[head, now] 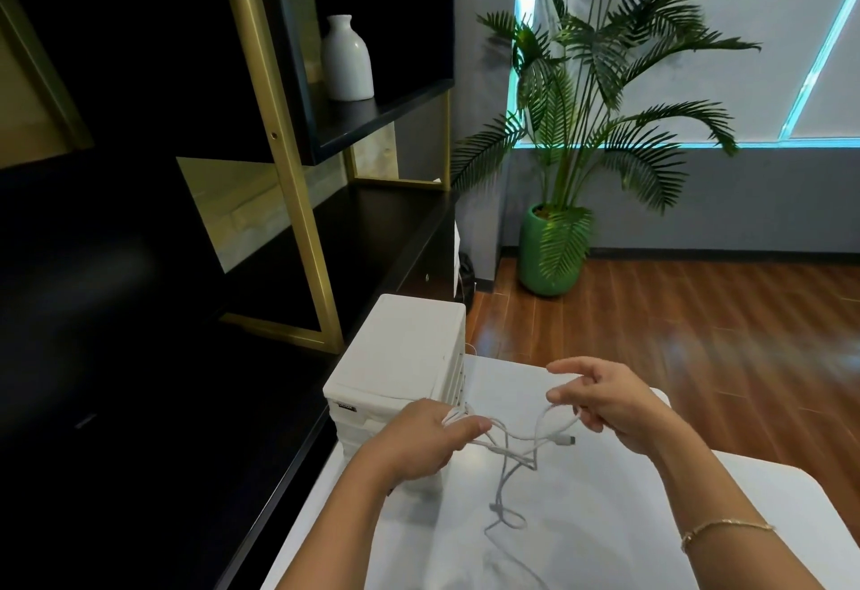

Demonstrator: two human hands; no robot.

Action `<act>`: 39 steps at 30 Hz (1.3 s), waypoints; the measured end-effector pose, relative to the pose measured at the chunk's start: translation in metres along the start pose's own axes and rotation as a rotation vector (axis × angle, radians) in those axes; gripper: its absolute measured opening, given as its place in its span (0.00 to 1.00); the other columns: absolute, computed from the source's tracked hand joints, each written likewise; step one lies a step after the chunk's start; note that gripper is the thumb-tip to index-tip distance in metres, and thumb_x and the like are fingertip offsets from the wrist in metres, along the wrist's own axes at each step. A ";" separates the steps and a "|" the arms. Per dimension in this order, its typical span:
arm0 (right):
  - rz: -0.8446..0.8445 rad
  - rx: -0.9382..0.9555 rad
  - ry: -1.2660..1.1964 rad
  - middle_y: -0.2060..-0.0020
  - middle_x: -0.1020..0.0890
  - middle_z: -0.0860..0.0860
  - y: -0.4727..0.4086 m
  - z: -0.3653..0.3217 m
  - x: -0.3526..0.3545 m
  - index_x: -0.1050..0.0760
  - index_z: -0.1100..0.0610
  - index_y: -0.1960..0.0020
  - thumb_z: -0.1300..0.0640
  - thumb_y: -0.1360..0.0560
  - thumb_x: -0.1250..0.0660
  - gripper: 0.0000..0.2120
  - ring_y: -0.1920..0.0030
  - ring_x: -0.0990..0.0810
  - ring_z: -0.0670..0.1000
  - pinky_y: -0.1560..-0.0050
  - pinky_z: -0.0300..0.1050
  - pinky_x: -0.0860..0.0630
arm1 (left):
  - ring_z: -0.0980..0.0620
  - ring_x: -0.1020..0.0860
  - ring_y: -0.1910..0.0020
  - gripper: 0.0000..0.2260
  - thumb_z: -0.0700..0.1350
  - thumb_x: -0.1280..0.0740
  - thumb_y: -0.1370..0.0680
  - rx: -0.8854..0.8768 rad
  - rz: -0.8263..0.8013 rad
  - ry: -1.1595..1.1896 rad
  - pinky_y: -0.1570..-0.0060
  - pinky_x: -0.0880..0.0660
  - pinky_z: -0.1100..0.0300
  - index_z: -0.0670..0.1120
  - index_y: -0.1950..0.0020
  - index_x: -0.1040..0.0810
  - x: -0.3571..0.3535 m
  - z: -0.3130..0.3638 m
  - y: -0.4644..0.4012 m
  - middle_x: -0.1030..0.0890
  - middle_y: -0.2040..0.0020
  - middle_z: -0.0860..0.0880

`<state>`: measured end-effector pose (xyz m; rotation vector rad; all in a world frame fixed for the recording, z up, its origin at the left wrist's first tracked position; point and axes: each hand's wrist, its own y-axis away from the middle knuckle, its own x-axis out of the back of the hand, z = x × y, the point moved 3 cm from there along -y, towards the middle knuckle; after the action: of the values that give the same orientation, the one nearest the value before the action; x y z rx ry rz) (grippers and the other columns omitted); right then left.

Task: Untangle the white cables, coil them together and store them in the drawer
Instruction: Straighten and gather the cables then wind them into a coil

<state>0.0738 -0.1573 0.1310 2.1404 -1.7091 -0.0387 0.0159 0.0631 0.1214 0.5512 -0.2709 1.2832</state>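
Cables (512, 445): light, limp, thin, smooth-jacketed, likely to slip and re-snag; best pinched near a plug or right beside a crossing, not mid-span. White, several strands crossed in a knot between hands, one plug end (565, 439) poking right, a tail (505, 517) drooping to a small loop on the table (628, 519). Held just above table, in front of drawer unit (400, 356). Left hand (419, 443) curled round a bunch of strands, thumb pressing on top. Right hand (609, 403) pinching a loop with lower fingers, index and thumb partly extended and loose. Still tangled, nothing coiled yet; drawers look closed, hard to tell. Bracelet (726, 530) on right wrist. Beyond: dark shelf (353, 235) with vase (346, 59), potted palm (600, 91), wood floor (698, 319).
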 end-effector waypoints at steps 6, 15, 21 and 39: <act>-0.271 -0.097 0.205 0.74 0.22 0.53 0.009 0.007 -0.008 0.20 0.62 0.50 0.68 0.29 0.29 0.08 0.77 0.28 0.48 0.72 0.37 0.28 | 0.58 0.39 0.80 0.21 0.55 0.34 0.25 0.007 0.061 0.030 0.74 0.41 0.63 0.48 0.71 0.39 0.005 -0.004 0.000 0.38 0.80 0.56; -0.309 -0.143 0.212 0.75 0.28 0.50 0.006 0.013 -0.030 0.25 0.59 0.67 0.58 0.26 0.31 0.12 0.75 0.32 0.47 0.71 0.38 0.35 | 0.57 0.38 0.77 0.22 0.56 0.33 0.25 0.001 0.052 -0.046 0.70 0.39 0.61 0.48 0.71 0.39 0.001 0.005 -0.002 0.36 0.75 0.53; -0.165 0.035 -0.335 0.69 0.21 0.53 0.004 0.008 -0.034 0.22 0.62 0.58 0.58 0.21 0.40 0.12 0.64 0.26 0.51 0.59 0.43 0.29 | 0.54 0.37 0.72 0.19 0.56 0.34 0.25 0.032 0.043 -0.119 0.69 0.40 0.60 0.46 0.67 0.37 0.000 0.001 -0.002 0.36 0.71 0.50; 0.141 -0.036 -0.066 0.33 0.28 0.57 -0.008 0.013 -0.014 0.43 0.52 0.25 0.58 0.20 0.39 0.26 0.42 0.23 0.58 0.42 0.52 0.26 | 0.58 0.39 0.78 0.22 0.54 0.34 0.24 0.030 0.053 -0.075 0.71 0.40 0.63 0.48 0.71 0.41 0.014 -0.001 0.001 0.37 0.76 0.54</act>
<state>0.0738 -0.1464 0.1132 2.0083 -1.8788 -0.1004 0.0186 0.0751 0.1280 0.6216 -0.3310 1.3217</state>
